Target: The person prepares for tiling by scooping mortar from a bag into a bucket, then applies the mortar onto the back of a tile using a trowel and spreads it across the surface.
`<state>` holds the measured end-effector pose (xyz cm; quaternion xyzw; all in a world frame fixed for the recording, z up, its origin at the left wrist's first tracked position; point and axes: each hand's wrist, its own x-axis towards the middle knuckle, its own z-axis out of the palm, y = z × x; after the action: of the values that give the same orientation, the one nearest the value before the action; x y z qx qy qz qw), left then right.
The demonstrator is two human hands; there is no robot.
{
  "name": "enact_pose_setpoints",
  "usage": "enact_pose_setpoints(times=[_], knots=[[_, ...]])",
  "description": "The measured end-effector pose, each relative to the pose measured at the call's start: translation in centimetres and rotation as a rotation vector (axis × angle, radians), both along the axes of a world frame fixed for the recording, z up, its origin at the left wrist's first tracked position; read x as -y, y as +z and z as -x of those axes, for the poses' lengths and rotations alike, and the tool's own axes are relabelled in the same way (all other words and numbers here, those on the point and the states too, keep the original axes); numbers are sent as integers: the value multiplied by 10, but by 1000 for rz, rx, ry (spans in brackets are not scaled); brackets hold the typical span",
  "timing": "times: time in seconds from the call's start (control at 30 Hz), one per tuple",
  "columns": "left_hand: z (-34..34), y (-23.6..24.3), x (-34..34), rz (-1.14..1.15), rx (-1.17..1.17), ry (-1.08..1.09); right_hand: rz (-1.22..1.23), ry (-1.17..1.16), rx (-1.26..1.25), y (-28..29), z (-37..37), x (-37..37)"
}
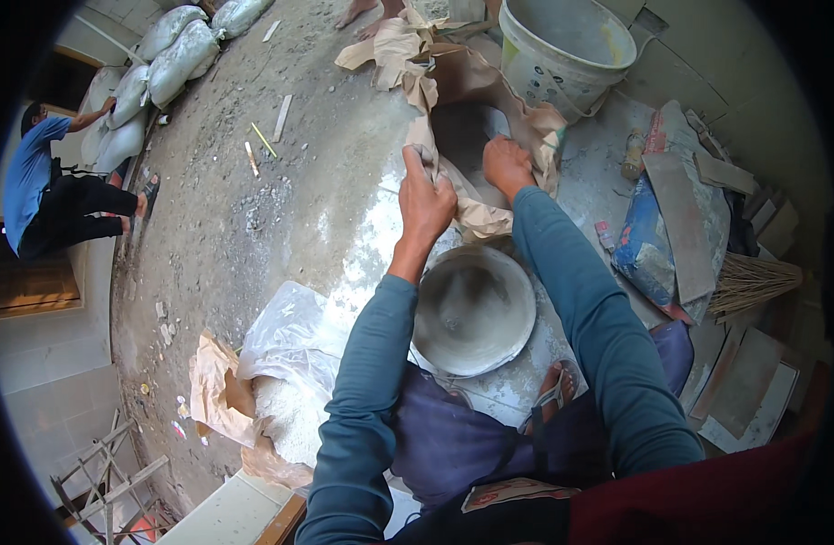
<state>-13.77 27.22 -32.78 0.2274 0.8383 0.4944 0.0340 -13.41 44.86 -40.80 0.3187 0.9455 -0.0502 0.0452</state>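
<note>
An open brown paper sack (471,68) holds grey powder. My left hand (423,191) is closed on the sack's near left rim. My right hand (509,165) is inside the opening, closed on a grey tool (495,123), perhaps a trowel or scoop, partly hidden. Just below the sack, between my forearms, a round basin (471,309) coated in grey sits on the floor, its bottom dusty.
A white bucket (567,41) stands behind right; sacks with boards (676,222) and a twig broom (753,283) lie right. An open bag of white powder (285,409) is lower left. A person (40,186) in blue stands left by stacked sacks (181,64); bare feet show at top.
</note>
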Motion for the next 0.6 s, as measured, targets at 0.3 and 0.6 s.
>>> enact_pose_setpoints(times=[0.3,0.6], knots=[[-13,-31,-9,193,-176,-261,635,-86,-309,-54,-10,3],[-4,-38,7,211,-134,-397,1073,252,-397,-81,11,17]])
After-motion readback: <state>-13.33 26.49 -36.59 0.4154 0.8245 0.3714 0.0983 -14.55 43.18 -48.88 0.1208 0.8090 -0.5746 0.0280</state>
